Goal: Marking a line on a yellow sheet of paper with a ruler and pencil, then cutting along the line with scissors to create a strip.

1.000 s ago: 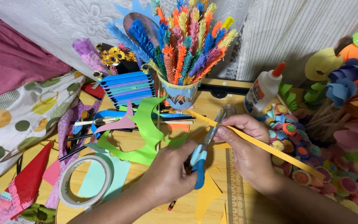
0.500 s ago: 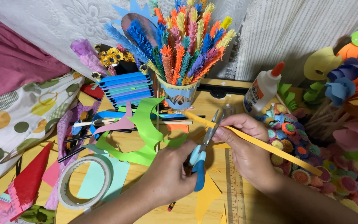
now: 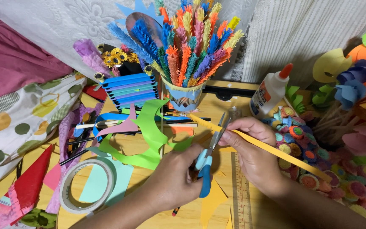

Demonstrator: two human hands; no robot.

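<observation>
Cutting a yellow paper strip with blue scissors

The left hand (image 3: 172, 178) grips the blue-handled scissors (image 3: 208, 154), blades a little apart around the yellow paper strip (image 3: 267, 148). The right hand (image 3: 253, 148) pinches that strip just above the wooden worktop (image 3: 191, 212). A tape roll (image 3: 87, 184) lies to the left, a glue bottle (image 3: 270, 91) stands behind, and a cup of fringed paper sticks (image 3: 187, 55) stands near it.

The scissors (image 3: 208, 150) have smooth blue plastic handles and dull grey metal blades, and the yellow strip (image 3: 267, 148) across them is matt paper. The surface (image 3: 191, 214) is pale, smooth wood with a wooden ruler (image 3: 241, 191) on it. The tape roll (image 3: 87, 184) looks glossy, and the glue bottle (image 3: 267, 93) is smooth white plastic.
</observation>
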